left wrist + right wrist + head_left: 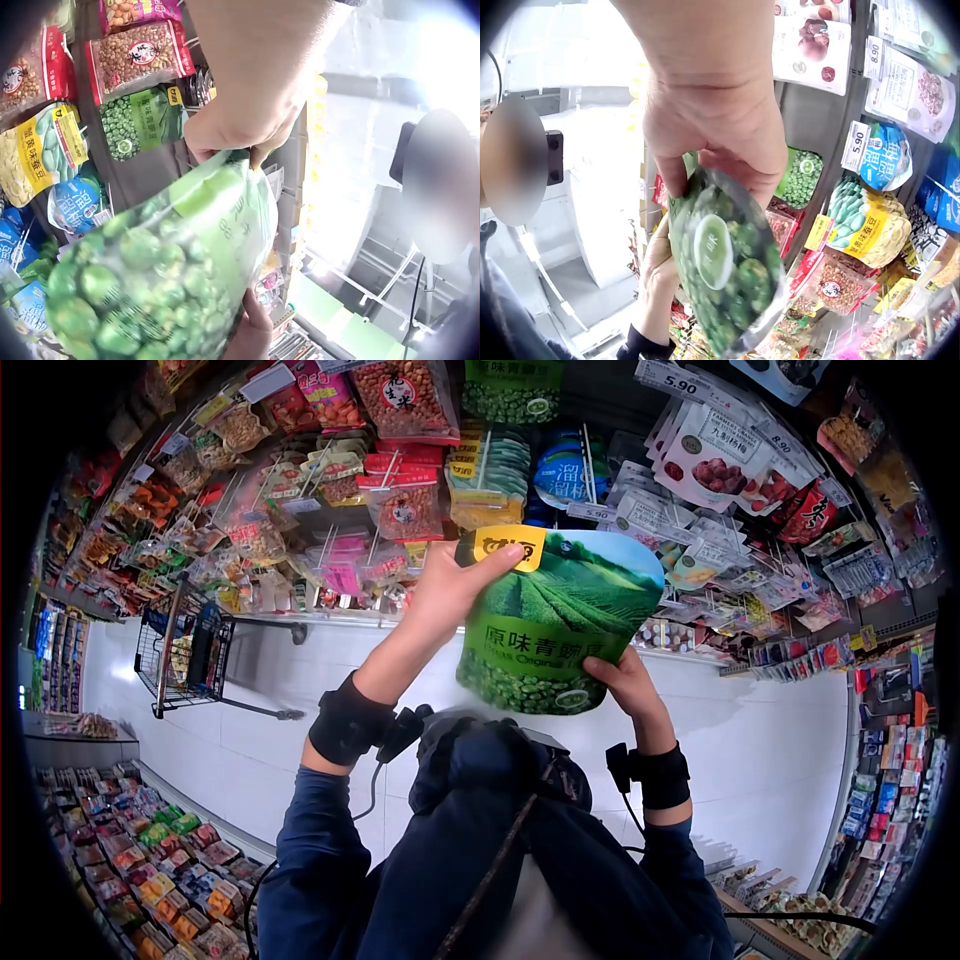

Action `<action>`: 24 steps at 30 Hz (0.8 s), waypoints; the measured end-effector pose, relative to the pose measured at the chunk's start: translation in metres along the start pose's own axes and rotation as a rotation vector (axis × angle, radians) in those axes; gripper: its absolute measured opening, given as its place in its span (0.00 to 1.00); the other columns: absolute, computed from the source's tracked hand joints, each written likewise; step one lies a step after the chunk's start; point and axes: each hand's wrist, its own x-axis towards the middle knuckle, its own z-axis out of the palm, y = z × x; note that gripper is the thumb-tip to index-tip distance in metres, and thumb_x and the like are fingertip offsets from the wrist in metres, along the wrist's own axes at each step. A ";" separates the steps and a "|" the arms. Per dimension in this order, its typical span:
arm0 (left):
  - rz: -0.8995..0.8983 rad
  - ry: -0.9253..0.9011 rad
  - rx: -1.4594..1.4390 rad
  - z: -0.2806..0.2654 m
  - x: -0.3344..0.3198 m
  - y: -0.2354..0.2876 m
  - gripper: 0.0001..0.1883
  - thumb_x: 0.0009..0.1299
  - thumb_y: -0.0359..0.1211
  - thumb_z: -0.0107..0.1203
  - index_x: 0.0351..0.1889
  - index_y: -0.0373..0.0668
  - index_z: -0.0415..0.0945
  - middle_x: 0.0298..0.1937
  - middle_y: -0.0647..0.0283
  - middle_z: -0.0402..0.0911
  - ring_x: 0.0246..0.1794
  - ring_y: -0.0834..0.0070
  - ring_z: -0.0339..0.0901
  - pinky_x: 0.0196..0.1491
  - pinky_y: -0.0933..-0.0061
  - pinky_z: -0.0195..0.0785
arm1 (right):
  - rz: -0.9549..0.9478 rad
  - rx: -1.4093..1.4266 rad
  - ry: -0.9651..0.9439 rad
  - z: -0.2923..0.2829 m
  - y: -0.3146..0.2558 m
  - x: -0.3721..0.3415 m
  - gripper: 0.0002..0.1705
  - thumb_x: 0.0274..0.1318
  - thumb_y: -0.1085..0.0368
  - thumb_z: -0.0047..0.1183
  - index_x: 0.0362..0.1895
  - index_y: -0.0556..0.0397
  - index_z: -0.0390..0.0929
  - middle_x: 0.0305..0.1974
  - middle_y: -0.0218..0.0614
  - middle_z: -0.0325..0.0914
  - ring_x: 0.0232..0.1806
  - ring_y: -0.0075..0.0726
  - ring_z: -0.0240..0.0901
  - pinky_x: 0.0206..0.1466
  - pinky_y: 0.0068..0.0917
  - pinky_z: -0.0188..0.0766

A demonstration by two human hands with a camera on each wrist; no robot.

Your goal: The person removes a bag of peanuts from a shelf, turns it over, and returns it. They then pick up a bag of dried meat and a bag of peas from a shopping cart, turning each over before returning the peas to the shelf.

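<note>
A large green snack bag (545, 615) printed with green peas and a field is held up between both hands in the head view. My left hand (460, 585) pinches its upper left corner, thumb across the yellow logo and the other fingers hidden behind. The right hand (628, 678) grips the lower right edge, its thumb on the front. In the left wrist view the pea bag (165, 270) hangs below the left hand (244, 127), its pea-printed side toward the camera. The right wrist view has the right hand (712, 142) holding the bag's edge (727, 255).
Hooks of snack bags fill the shelf ahead, among them red peanut bags (405, 500) and another green pea bag (512, 390). A shopping cart (185, 645) stands on the white floor (300, 690) at left. Packaged goods (150, 860) lie at lower left.
</note>
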 end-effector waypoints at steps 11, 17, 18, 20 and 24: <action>0.075 0.016 0.155 0.008 -0.014 -0.005 0.17 0.58 0.39 0.56 0.36 0.33 0.75 0.26 0.68 0.76 0.24 0.87 0.69 0.29 0.86 0.63 | -0.247 0.123 0.301 0.003 -0.040 0.027 0.20 0.46 0.60 0.54 0.41 0.61 0.70 0.36 0.31 0.73 0.36 0.22 0.66 0.41 0.19 0.62; 0.074 0.043 0.076 0.006 -0.011 -0.007 0.18 0.60 0.41 0.54 0.36 0.32 0.74 0.30 0.66 0.76 0.30 0.86 0.69 0.35 0.84 0.63 | -0.275 0.047 0.381 0.015 -0.058 0.041 0.19 0.47 0.58 0.53 0.37 0.63 0.73 0.32 0.33 0.74 0.32 0.22 0.67 0.38 0.18 0.63; 0.060 0.050 0.045 0.005 -0.010 -0.009 0.19 0.60 0.41 0.54 0.36 0.32 0.74 0.30 0.66 0.76 0.30 0.86 0.69 0.35 0.84 0.63 | -0.272 0.066 0.377 0.017 -0.058 0.042 0.20 0.47 0.57 0.53 0.37 0.63 0.73 0.32 0.33 0.74 0.32 0.22 0.67 0.38 0.18 0.63; 0.053 0.055 -0.008 0.003 -0.010 -0.013 0.20 0.61 0.45 0.51 0.35 0.33 0.75 0.29 0.67 0.76 0.29 0.87 0.69 0.34 0.85 0.63 | -0.262 0.108 0.374 0.017 -0.058 0.044 0.20 0.48 0.57 0.53 0.38 0.63 0.73 0.33 0.34 0.74 0.33 0.22 0.68 0.39 0.19 0.63; -0.055 0.020 0.058 -0.007 -0.012 -0.010 0.23 0.63 0.49 0.47 0.33 0.34 0.76 0.28 0.67 0.76 0.29 0.87 0.69 0.33 0.86 0.62 | -0.254 0.171 0.379 0.019 -0.057 0.047 0.19 0.47 0.58 0.53 0.38 0.63 0.72 0.34 0.35 0.74 0.34 0.24 0.69 0.40 0.20 0.64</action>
